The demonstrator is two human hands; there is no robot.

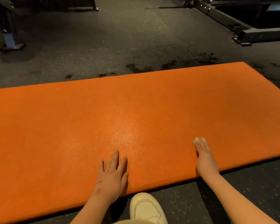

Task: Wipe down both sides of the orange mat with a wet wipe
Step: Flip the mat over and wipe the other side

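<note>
A large orange mat lies flat on a dark speckled floor and fills the middle of the view. My left hand rests flat on the mat near its front edge, fingers straight and spread. Further right, my right hand presses a small white wet wipe onto the mat with straight fingers. Only the wipe's edges show past the fingertips.
A cream shoe stands on the floor just in front of the mat. Dark wet patches mark the floor behind the mat. Metal equipment frames stand at the back left and back right.
</note>
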